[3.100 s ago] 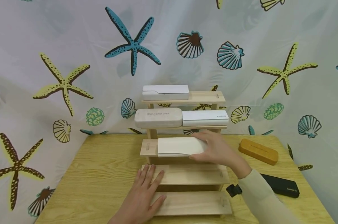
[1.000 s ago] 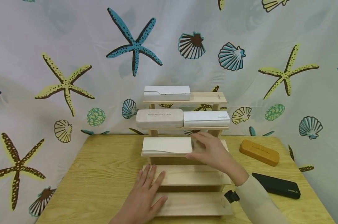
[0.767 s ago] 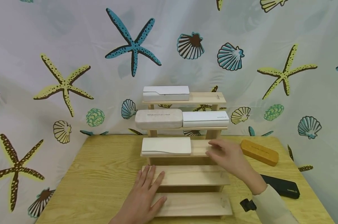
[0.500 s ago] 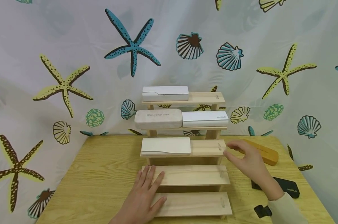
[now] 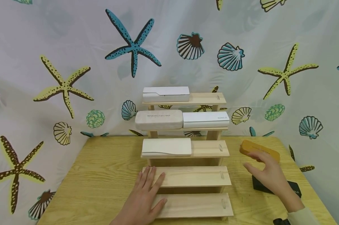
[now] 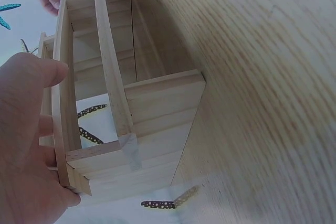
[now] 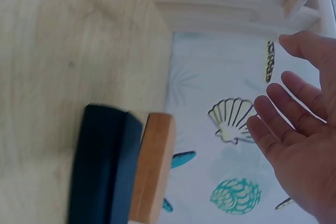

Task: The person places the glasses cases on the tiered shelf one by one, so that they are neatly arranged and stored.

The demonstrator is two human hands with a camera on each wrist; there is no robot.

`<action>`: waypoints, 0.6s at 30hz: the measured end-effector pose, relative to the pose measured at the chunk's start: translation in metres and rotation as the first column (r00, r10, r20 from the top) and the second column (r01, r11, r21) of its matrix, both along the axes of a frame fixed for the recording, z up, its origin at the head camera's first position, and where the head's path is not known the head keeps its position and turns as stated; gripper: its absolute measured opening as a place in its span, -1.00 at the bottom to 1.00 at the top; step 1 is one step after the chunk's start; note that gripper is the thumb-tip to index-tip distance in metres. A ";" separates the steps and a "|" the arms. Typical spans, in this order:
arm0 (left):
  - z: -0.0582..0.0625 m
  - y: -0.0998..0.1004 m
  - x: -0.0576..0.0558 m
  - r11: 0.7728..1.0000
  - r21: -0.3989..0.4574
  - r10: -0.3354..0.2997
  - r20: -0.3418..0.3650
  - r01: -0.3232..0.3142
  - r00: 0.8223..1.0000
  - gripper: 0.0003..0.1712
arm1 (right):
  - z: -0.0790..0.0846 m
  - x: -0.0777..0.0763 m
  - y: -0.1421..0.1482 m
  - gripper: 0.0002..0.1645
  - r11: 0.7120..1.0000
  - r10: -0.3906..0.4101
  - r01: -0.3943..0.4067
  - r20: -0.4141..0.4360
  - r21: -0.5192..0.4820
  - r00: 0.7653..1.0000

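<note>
My left hand (image 5: 142, 197) rests with its fingers spread on the left end of a stepped wooden rack (image 5: 197, 204), at its two lowest shelves. In the left wrist view the fingers lie over the rack's side boards (image 6: 113, 72). Off the rack's right side, my right hand (image 5: 270, 173) hovers with thumb and fingers apart, holding nothing. It overlaps a black glasses case (image 7: 102, 166) and the near edge of an orange glasses case (image 5: 256, 147), both lying on the table. A cream-white glasses case (image 5: 166, 147) sits at the left of the middle shelf.
Above that shelf, a beige case (image 5: 158, 119) and a white case (image 5: 206, 119) stand side by side. Another white case (image 5: 166, 94) occupies the top shelf's left part. Behind the table (image 5: 102, 175) hangs a cloth (image 5: 163, 28) printed with starfish and shells.
The cream-white case slid left along the middle shelf under my right hand, which then let go and moved right and down toward the cases on the table. My left hand stayed put.
</note>
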State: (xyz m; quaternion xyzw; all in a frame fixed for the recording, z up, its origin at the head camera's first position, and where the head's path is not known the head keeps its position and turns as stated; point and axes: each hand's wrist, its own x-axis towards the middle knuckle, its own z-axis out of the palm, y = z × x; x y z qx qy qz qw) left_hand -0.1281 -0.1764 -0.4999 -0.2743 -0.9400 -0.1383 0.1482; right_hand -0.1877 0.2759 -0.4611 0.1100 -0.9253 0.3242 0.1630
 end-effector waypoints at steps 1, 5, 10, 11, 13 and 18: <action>0.000 0.000 0.000 1.000 -0.002 0.002 -0.003 -0.002 1.000 -0.09 | -0.002 0.001 0.004 -0.53 1.000 -0.009 0.009 0.003 0.006 1.000; 0.000 0.000 0.001 1.000 -0.005 0.006 -0.019 -0.006 1.000 -0.09 | -0.011 0.005 0.019 -0.51 0.999 -0.043 0.042 0.026 0.022 0.999; 0.000 0.000 0.000 1.000 -0.012 0.006 -0.030 -0.006 1.000 -0.09 | -0.018 0.011 0.038 -0.45 0.997 -0.079 0.077 0.102 0.030 0.992; 0.000 0.000 0.000 1.000 -0.013 0.004 -0.030 -0.005 1.000 -0.10 | -0.020 0.012 0.042 -0.44 0.996 -0.085 0.082 0.115 0.029 0.990; 0.000 0.000 0.000 1.000 -0.013 0.001 -0.028 -0.001 1.000 -0.10 | -0.022 0.015 0.050 -0.42 0.996 -0.090 0.089 0.144 0.020 0.985; 0.000 0.000 0.000 1.000 -0.013 -0.004 -0.036 0.004 0.999 -0.10 | -0.028 0.022 0.067 -0.31 0.995 -0.095 0.094 0.217 0.012 0.972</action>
